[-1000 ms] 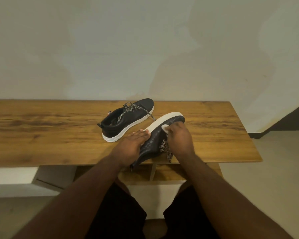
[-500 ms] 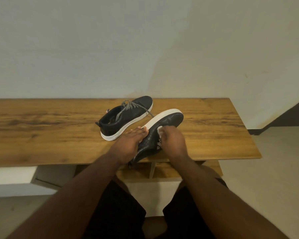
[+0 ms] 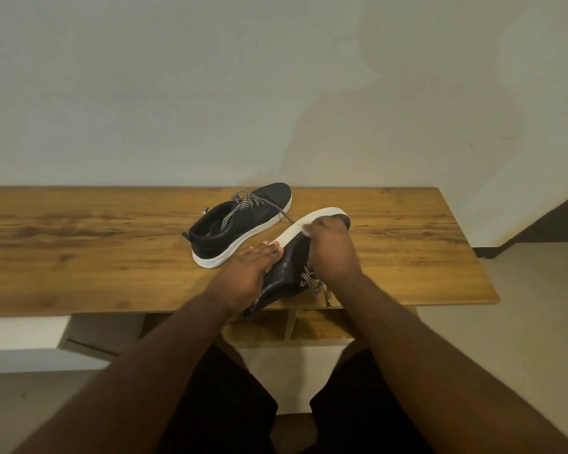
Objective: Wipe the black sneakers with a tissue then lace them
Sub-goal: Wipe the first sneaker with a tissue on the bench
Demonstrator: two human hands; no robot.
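Two black sneakers with white soles lie on a wooden table (image 3: 79, 244). The far sneaker (image 3: 243, 221) stands upright with black-and-white laces loose across its top. The near sneaker (image 3: 289, 267) is tipped on its side, sole facing left. My left hand (image 3: 246, 273) lies flat with straight fingers against its sole near the heel. My right hand (image 3: 332, 247) pinches a small white tissue (image 3: 306, 228) and presses it on the toe end by the sole's edge. Loose laces (image 3: 312, 280) hang under my right wrist.
A plain wall rises behind the table. Below the table's front edge there is a wooden shelf with a divider (image 3: 291, 322). Light floor spreads to the right (image 3: 522, 322). My legs in dark shorts sit under the near edge.
My right hand has slid with the tissue from the middle of the near sneaker up towards its toe. The left hand has stayed pressed on the sole.
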